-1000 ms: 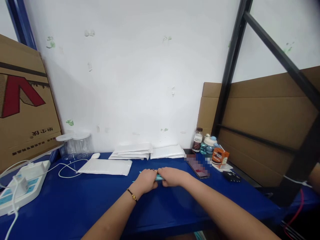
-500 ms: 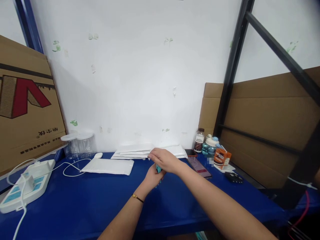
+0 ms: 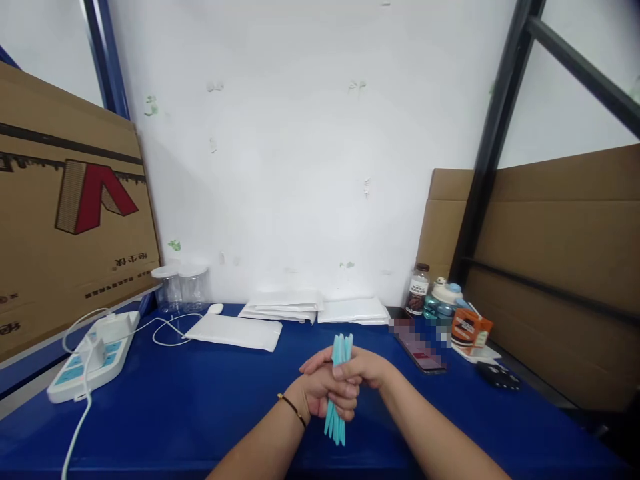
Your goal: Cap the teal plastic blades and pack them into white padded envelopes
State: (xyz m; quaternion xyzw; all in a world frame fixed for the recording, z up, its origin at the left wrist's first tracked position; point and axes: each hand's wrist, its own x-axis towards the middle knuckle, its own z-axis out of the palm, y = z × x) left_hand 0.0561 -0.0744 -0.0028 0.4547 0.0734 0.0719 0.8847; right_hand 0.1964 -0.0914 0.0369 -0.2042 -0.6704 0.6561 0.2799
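In the head view, both bare hands meet over the blue tabletop (image 3: 190,407), near its front edge. A bundle of light-blue strips (image 3: 338,427) stands nearly upright between them, its ends poking out above and below the grip. The left hand (image 3: 325,392), a dark bracelet (image 3: 291,408) at its wrist, has its fingers curled round the bundle. The right hand (image 3: 367,367) overlaps it, thumb pressed along the front of the strips; how its hidden fingertips sit, I can't tell.

Beyond the hands, one white packet (image 3: 235,331) lies alone, with a stack of white packets (image 3: 283,308) and another white pile (image 3: 353,311) by the wall (image 3: 295,147). Over on the left are two clear lidded jars (image 3: 181,292), a power strip (image 3: 117,357) with a white plug in it, and a printed cardboard box (image 3: 45,220). To the right I see a phone (image 3: 423,351), a brown-capped bottle (image 3: 417,292), a pale-lidded drinking bottle (image 3: 444,302), an orange carton (image 3: 469,331) and a small black object (image 3: 499,375).
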